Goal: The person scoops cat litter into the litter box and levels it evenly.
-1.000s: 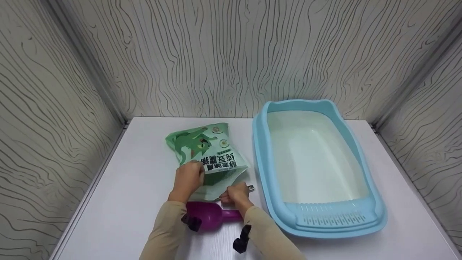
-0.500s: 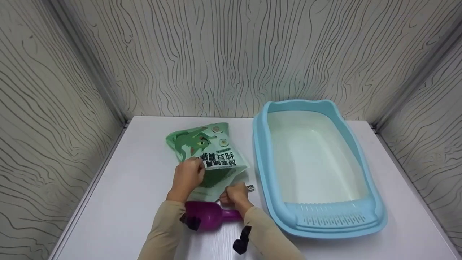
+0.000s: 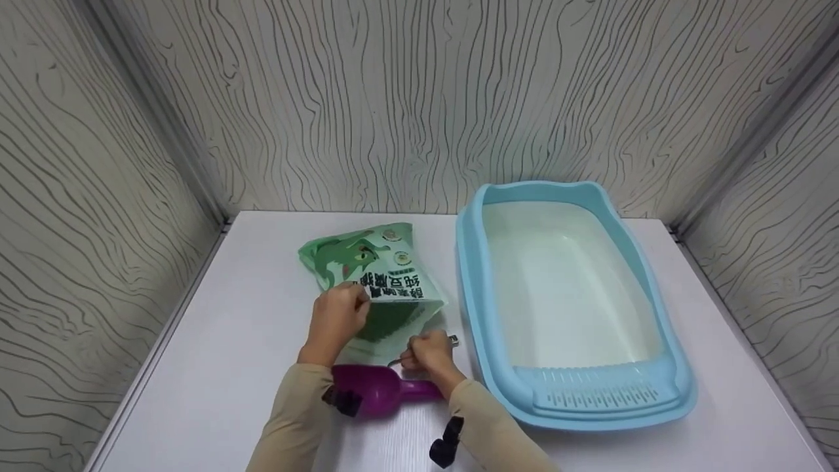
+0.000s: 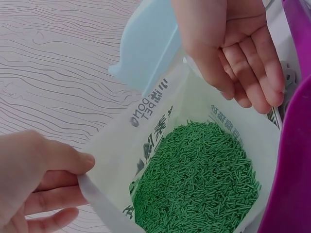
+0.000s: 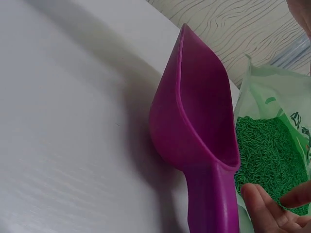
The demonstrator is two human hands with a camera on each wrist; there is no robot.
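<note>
The green bag of cat litter (image 3: 393,278) lies with its mouth gaping toward me, green pellets (image 4: 197,179) showing inside. My left hand (image 3: 339,318) pinches the upper rim between thumb and fingers, plain in the left wrist view. My right hand (image 3: 429,353) has curled fingers at the lower rim, the bag's edge passing by its thumb and fingertips. A small grey tool (image 3: 453,340) pokes out beside the right hand, mostly hidden under it. Just in front of the bag lies a purple scoop (image 3: 377,393), its handle running under the right wrist.
A light blue litter tray (image 3: 482,314) with a white inside stands to the right, close to the bag and right hand. The white table (image 3: 249,314) ends at patterned walls (image 3: 367,111) at the back and sides.
The bag's mouth has spread wider, showing more of its inside. My left hand has shifted slightly up and back with the upper rim; the right hand stays nearly still.
</note>
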